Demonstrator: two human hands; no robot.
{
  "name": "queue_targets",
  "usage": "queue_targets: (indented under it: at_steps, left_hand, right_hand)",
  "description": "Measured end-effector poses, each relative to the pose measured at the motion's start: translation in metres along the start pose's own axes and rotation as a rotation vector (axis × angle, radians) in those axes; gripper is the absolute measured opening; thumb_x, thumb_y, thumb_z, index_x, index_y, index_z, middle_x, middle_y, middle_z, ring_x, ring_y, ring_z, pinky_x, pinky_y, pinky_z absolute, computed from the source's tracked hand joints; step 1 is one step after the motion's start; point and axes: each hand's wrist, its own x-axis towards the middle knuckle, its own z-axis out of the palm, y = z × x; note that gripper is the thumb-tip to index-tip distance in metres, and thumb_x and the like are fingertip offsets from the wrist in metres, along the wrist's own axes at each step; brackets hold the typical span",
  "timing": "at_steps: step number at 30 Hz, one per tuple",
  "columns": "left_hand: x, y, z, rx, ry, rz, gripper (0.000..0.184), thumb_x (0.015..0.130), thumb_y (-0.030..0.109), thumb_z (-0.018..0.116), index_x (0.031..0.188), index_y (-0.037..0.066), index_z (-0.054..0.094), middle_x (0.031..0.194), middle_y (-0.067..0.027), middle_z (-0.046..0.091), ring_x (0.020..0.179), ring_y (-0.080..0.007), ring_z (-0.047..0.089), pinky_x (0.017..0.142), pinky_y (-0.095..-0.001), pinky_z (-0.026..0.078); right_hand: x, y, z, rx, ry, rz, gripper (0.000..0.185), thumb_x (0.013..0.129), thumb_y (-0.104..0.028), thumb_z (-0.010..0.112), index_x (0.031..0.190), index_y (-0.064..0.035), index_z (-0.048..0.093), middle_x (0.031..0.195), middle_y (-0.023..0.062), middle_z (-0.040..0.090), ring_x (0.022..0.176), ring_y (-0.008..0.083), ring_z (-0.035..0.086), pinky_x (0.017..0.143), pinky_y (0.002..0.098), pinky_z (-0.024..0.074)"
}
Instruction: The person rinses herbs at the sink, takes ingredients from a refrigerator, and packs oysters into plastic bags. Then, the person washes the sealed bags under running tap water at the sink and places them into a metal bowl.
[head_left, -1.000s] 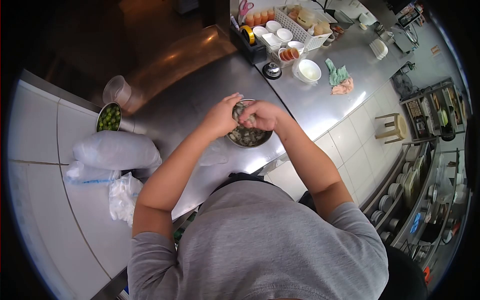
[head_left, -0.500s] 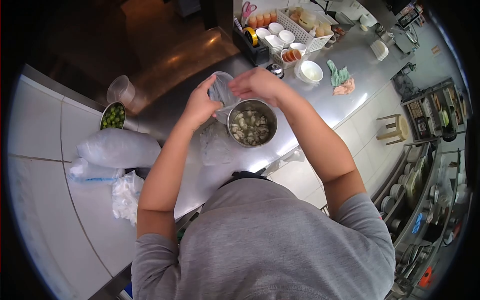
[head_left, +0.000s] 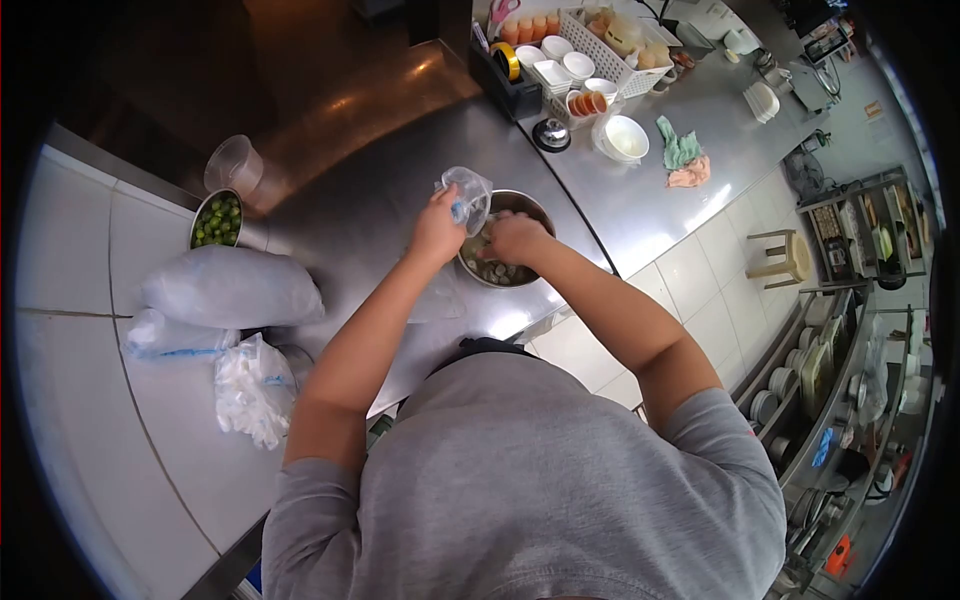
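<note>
My left hand is closed on a clear plastic bag, its mouth open beside the rim of a round metal pot. My right hand reaches into the pot, its fingers curled down among pale grey, shellfish-like pieces in cloudy liquid. Whether those fingers hold a piece is hidden. Another clear plastic bag lies flat on the steel counter, partly behind my left forearm.
A metal container of green fruit, a clear tub and a large filled bag are at the left. Beyond the pot stand a call bell, a white bowl, cloths and a white basket.
My right hand has moved from beside the bag down into the pot. The bag in my left hand has shifted right, towards the pot's rim.
</note>
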Motion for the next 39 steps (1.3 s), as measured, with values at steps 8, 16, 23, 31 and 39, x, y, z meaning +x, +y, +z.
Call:
queue_targets:
  at_steps: [8,16,23,31,39]
  left_hand:
    - [-0.01,0.042,-0.01,-0.431,-0.103,-0.378,0.064,0.074,-0.009,0.048,0.136,0.0,0.036,0.132,-0.0198,0.047,0.068,-0.0301,0.067,0.044,-0.0321,0.055]
    - [-0.003,0.029,-0.008,-0.535,-0.216,-0.397,0.066,0.075,-0.005,0.053,0.138,0.001,0.035,0.122,-0.0189,0.055,0.054,-0.0235,0.064,0.042,-0.031,0.051]
    - [0.007,0.022,-0.052,-0.38,0.071,-0.088,0.059,0.074,0.004,0.06,0.132,0.001,0.045,0.126,-0.017,0.053,0.071,-0.0203,0.065,0.06,-0.0297,0.053]
    - [-0.004,0.056,-0.048,-0.191,-0.051,0.224,0.064,0.069,-0.001,0.056,0.131,0.005,0.045,0.141,-0.0076,0.041,0.093,-0.024,0.062,0.074,-0.0297,0.049]
    - [-0.005,0.058,-0.061,-0.324,-0.133,0.13,0.076,0.063,-0.006,0.059,0.135,0.004,0.04,0.145,-0.0045,0.037,0.076,-0.0169,0.06,0.068,-0.0272,0.048]
  right_hand:
    - [0.017,0.001,0.032,0.386,-0.254,0.047,0.057,0.09,-0.047,0.045,0.114,0.0035,0.057,0.115,0.0215,0.059,0.107,0.0336,0.056,0.093,0.0391,0.042]
    - [0.028,0.005,0.028,0.976,-0.259,0.375,0.031,0.078,-0.028,0.066,0.101,-0.0082,0.064,0.099,0.0077,0.065,0.086,0.0247,0.061,0.072,0.0373,0.0482]
    - [0.022,0.052,0.0,1.799,-0.689,0.269,0.015,0.077,-0.024,0.065,0.087,-0.0129,0.063,0.083,-0.0004,0.066,0.068,0.0132,0.06,0.047,0.0272,0.0406]
    - [-0.034,0.067,-0.047,2.146,-0.511,0.066,0.022,0.081,-0.021,0.06,0.097,-0.0074,0.062,0.087,0.0057,0.067,0.063,0.0156,0.064,0.038,0.0235,0.0389]
    - [0.002,0.004,-0.065,2.178,-0.348,0.125,0.02,0.086,-0.016,0.053,0.103,-0.0076,0.057,0.099,0.009,0.062,0.089,0.0244,0.061,0.07,0.0393,0.0509]
